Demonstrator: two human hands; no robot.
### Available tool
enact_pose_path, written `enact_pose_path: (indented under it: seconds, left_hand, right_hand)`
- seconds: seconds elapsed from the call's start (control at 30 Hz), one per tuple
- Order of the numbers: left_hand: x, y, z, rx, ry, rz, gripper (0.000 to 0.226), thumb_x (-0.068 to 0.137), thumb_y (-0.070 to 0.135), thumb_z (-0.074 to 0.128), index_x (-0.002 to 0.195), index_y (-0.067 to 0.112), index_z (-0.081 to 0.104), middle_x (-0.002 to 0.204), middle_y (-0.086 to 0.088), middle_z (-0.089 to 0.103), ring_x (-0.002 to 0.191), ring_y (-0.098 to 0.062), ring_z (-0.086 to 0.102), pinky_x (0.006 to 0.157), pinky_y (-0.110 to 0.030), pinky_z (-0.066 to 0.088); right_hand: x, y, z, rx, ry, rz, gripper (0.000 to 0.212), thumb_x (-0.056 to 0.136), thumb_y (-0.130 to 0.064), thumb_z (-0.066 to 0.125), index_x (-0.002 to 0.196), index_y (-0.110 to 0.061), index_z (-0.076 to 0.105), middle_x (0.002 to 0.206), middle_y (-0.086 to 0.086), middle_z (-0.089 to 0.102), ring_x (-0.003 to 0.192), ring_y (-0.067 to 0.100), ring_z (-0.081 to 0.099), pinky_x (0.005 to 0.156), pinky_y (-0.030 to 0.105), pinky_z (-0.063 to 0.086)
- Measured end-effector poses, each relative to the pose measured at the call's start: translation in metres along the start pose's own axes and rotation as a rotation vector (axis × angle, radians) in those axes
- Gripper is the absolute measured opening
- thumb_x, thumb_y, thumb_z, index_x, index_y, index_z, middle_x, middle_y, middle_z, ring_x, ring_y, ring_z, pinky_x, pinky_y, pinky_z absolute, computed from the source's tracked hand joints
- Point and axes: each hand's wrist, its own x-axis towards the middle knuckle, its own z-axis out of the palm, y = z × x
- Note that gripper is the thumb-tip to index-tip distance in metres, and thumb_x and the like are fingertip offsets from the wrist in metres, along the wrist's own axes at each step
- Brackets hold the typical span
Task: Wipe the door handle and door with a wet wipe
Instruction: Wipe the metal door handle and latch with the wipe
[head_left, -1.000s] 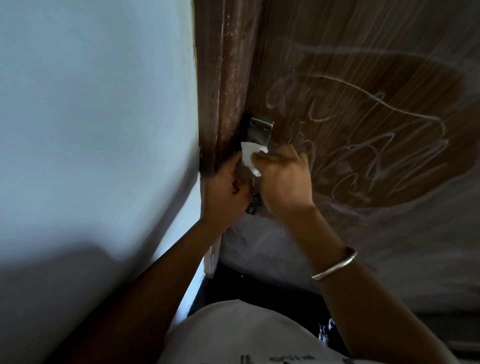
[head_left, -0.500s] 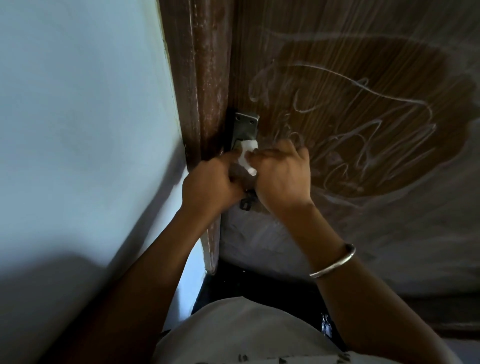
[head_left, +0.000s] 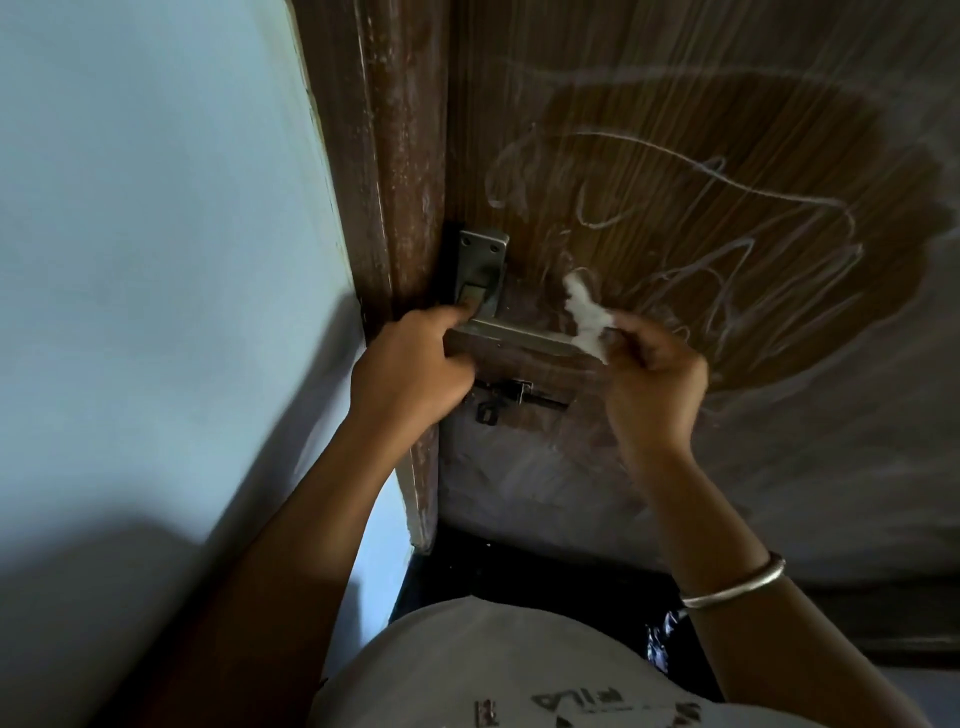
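The door handle (head_left: 519, 335) is a grey metal lever on a plate (head_left: 480, 270) screwed to the brown wooden door (head_left: 727, 182), close to the door frame (head_left: 395, 182). The left hand (head_left: 410, 374) steadies it at the pivot end, its fingers (head_left: 457, 314) curled together around the lever root with the thumb pressed against the plate. The right hand (head_left: 649, 384) sits at the free end of the lever, its fingers (head_left: 631, 332) pinched shut on a crumpled white wet wipe (head_left: 587, 317), which touches the lever tip and stands up just above those fingers. Below both sets of fingers a small dark latch (head_left: 511, 397) lies on the door.

The step in hand looks like wiping along the lever. To do it well, the wipe should probably be opened out from its bunched state so more damp surface wraps the metal, then drawn from tip towards the left fingers, turning over top and underside. The left hand should keep the lever from dipping under the pressure. The chalky scribbles (head_left: 701, 234) above and to the right of the right fingers suggest the door panel needs firm, overlapping strokes afterwards.
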Motion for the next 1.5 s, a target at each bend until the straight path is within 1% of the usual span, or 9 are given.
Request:
enact_pose_path:
  seconds: [0.07, 0.27, 0.43, 0.6, 0.7, 0.83, 0.93, 1.27, 1.5]
  left_hand:
    - [0.003, -0.001, 0.001, 0.0, 0.0, 0.002, 0.043, 0.082, 0.016, 0.054, 0.124, 0.026, 0.055, 0.102, -0.003, 0.069, 0.087, -0.025, 0.061, 0.074, -0.038, 0.055]
    - [0.005, -0.004, 0.002, -0.029, -0.018, -0.018, 0.042, 0.085, 0.014, 0.048, 0.125, 0.025, 0.054, 0.11, -0.005, 0.067, 0.093, -0.025, 0.061, 0.078, -0.039, 0.055]
    - [0.006, -0.012, -0.002, -0.181, -0.069, -0.067, 0.044, 0.087, 0.007, 0.047, 0.123, 0.03, 0.056, 0.082, 0.008, 0.065, 0.059, -0.002, 0.059, 0.055, -0.02, 0.054]
    - [0.002, -0.015, -0.003, -0.206, -0.117, -0.066, 0.051, 0.085, 0.002, 0.049, 0.124, 0.033, 0.054, 0.079, 0.008, 0.065, 0.053, -0.007, 0.06, 0.043, -0.022, 0.052]
    - [0.003, -0.016, -0.006, -0.218, -0.138, -0.082, 0.054, 0.084, -0.001, 0.048, 0.125, 0.034, 0.053, 0.076, 0.011, 0.063, 0.046, -0.002, 0.057, 0.035, -0.015, 0.042]
    - [0.005, -0.014, -0.011, -0.253, -0.162, -0.118, 0.059, 0.081, -0.005, 0.044, 0.124, 0.034, 0.054, 0.064, 0.007, 0.06, 0.033, 0.0, 0.049, 0.031, -0.01, 0.031]
    - [0.007, -0.015, -0.011, -0.308, -0.179, -0.164, 0.061, 0.08, -0.005, 0.04, 0.123, 0.037, 0.054, 0.059, 0.0, 0.059, 0.029, -0.002, 0.047, 0.03, -0.012, 0.031]
    - [0.007, -0.016, -0.011, -0.344, -0.192, -0.181, 0.059, 0.083, -0.002, 0.04, 0.127, 0.034, 0.05, 0.069, -0.009, 0.065, 0.03, -0.001, 0.046, 0.03, -0.014, 0.032]
    - [0.007, -0.022, -0.007, -0.412, -0.214, -0.209, 0.063, 0.08, -0.003, 0.04, 0.123, 0.04, 0.052, 0.04, 0.006, 0.053, 0.027, -0.004, 0.039, 0.03, -0.016, 0.029]
  right_hand:
    - [-0.007, 0.006, 0.003, 0.191, 0.073, 0.168, 0.031, 0.085, -0.004, 0.065, 0.094, -0.034, 0.07, 0.083, -0.022, 0.07, 0.082, -0.002, 0.067, 0.07, 0.015, 0.052]
    - [-0.023, 0.015, 0.021, 0.05, -0.046, 0.09, 0.027, 0.083, -0.01, 0.069, 0.106, -0.024, 0.068, 0.091, -0.022, 0.066, 0.079, -0.006, 0.064, 0.074, 0.02, 0.055]
    - [-0.03, 0.017, 0.024, 0.131, -0.001, 0.178, 0.023, 0.083, -0.009, 0.069, 0.102, -0.022, 0.071, 0.089, -0.017, 0.07, 0.086, -0.001, 0.067, 0.079, 0.028, 0.056]
    - [-0.032, 0.02, 0.031, 0.264, -0.003, 0.27, 0.018, 0.084, -0.006, 0.067, 0.096, -0.02, 0.072, 0.087, -0.01, 0.071, 0.083, 0.005, 0.068, 0.075, 0.029, 0.056]
    - [-0.04, 0.016, 0.027, 0.085, 0.122, -0.059, 0.02, 0.083, -0.004, 0.067, 0.096, -0.019, 0.068, 0.084, -0.016, 0.066, 0.075, -0.002, 0.065, 0.065, 0.012, 0.051]
    - [-0.036, 0.026, 0.02, -0.253, 0.057, -0.729, 0.024, 0.089, 0.001, 0.051, 0.107, 0.0, 0.067, 0.107, 0.016, 0.066, 0.083, 0.024, 0.058, 0.073, 0.027, 0.047]
    - [-0.02, 0.033, 0.022, -0.498, -0.044, -1.011, 0.023, 0.09, 0.002, 0.056, 0.11, 0.004, 0.067, 0.115, 0.02, 0.064, 0.087, 0.032, 0.058, 0.075, 0.032, 0.048]
    - [-0.006, 0.005, 0.073, -0.456, -0.117, -1.206, 0.016, 0.086, -0.003, 0.061, 0.1, 0.003, 0.063, 0.097, 0.015, 0.063, 0.073, 0.028, 0.048, 0.054, 0.034, 0.045]
    - [-0.01, 0.011, 0.051, -0.744, -0.03, -1.284, 0.014, 0.088, -0.015, 0.061, 0.092, -0.014, 0.075, 0.089, -0.002, 0.072, 0.075, 0.022, 0.042, 0.056, 0.033, 0.031]
